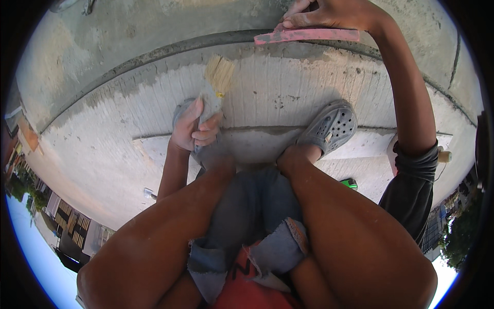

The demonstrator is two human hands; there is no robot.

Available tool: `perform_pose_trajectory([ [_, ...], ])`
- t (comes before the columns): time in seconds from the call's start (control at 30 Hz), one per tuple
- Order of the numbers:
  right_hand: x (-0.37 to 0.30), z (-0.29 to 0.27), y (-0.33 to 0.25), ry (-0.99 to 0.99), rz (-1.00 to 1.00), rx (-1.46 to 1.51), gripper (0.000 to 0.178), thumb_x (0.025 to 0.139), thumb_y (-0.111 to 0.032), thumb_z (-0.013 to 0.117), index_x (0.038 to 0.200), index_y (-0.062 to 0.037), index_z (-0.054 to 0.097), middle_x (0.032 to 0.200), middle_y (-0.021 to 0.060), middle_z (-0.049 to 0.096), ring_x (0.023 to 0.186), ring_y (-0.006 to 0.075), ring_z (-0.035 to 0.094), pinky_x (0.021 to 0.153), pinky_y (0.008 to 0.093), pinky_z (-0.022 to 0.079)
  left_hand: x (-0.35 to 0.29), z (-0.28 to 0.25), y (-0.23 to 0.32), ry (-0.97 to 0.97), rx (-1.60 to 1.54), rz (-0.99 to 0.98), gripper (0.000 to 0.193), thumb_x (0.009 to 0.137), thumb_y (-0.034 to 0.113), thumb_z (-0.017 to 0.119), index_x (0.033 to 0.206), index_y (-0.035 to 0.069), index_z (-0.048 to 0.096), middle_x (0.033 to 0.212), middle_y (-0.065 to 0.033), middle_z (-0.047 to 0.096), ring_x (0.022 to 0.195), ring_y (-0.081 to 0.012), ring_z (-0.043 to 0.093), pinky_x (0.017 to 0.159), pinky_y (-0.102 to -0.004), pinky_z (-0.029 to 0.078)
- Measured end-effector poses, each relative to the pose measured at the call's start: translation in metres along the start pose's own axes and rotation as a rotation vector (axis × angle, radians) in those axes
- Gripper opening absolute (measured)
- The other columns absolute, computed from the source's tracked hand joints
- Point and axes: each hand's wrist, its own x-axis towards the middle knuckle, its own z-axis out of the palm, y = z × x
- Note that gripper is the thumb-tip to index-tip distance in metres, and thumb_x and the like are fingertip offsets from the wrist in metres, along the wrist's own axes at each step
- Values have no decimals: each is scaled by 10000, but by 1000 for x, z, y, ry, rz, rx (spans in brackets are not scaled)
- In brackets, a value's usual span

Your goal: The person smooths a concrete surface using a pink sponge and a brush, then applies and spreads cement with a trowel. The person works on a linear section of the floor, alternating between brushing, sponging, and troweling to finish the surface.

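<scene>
My left hand [193,129] is closed round the grey, cement-dusted handle of a brush [219,74]. Its pale bristles point away from me, above the concrete. At the far right of centre, my right hand [329,14] grips a pink float [314,35], seen nearly edge-on and smeared with grey cement. The float lies at the dark, wet-looking joint [206,43] between the two concrete surfaces; whether it presses on them I cannot tell. My fingers and wrist partly hide its handle.
My feet, in grey clogs [334,123], rest by a pale board [257,141] on the concrete [278,87]. A small green object [350,184] lies right of my legs, and a wooden-looking knob [445,156] sits beyond my right sleeve. A small metallic piece [149,193] is at left.
</scene>
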Motion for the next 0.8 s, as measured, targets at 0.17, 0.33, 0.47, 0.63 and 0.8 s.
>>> perform_pose_trajectory([
  [0.17,7,11,19,40,-62,30,251,949,-230,713,1121,-67,795,891,84,795,735,119,645,674,311,503,1,3,1,16,-19,-12,463,1117,448,418,1459,137,437,732,14,432,432,-9,318,359,-184,238],
  [0.33,9,10,24,1,-68,-60,235,954,-212,702,1099,-52,796,867,86,789,726,119,644,666,311,497,-2,1,0,22,-7,19,484,1129,443,369,1455,90,428,744,4,434,430,-2,325,339,-170,266],
  [0.47,-10,-2,19,-27,-68,-26,221,957,-207,712,1085,-48,797,835,77,781,707,113,630,653,312,487,2,4,0,17,-21,35,495,1136,438,339,1455,68,420,758,-4,441,430,-1,326,331,-166,284],
  [0.63,-13,-9,43,-97,4,-58,218,960,-213,731,1086,-47,796,850,59,788,725,93,636,659,305,492,5,5,1,-17,-20,36,488,1138,433,332,1441,62,429,750,-5,445,428,-2,331,328,-170,287],
  [0.8,-32,-26,55,-101,115,-38,253,963,-244,741,1113,-46,791,937,53,800,795,102,675,725,282,528,0,3,2,45,18,-9,471,1130,433,373,1431,76,435,727,0,447,425,-6,324,337,-180,267],
])
